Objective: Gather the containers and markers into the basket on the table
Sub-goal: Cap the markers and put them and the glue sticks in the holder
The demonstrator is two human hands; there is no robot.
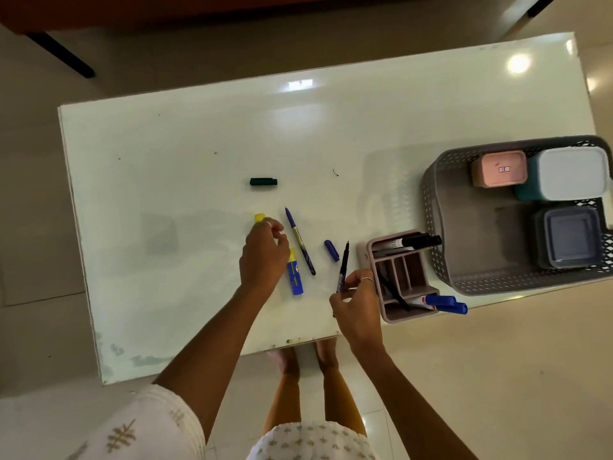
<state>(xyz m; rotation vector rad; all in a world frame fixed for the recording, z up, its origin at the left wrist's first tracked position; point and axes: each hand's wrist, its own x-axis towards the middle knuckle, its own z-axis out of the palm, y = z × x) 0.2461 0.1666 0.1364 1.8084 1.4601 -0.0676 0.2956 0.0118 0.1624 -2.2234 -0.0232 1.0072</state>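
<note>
Right hand (356, 310): fingers (360, 283) curled, pinching lower barrel of thin uncapped pen (343, 265), tip up, just beside pink organiser (403, 277). Left hand (263, 252): fingers loosely curled over yellow cap (259, 217), contact likely, grip unclear; blue-and-yellow glue-stick-like tube (294, 275) partly under palm. Loose on table (166, 161): second uncapped pen (300, 240), blue cap (331, 250), dark green cap (263, 181). Organiser holding black markers (419, 241) and blue markers (446, 303), touching grey basket (441, 227). Basket at table's right edge, holding pink container (499, 169), white-lidded container (572, 172), grey container (569, 240). Step judged: recapping and collecting loose pens, containers done. Next move likely needs blue cap fitted to held pen, then pen dropped into organiser.
</note>
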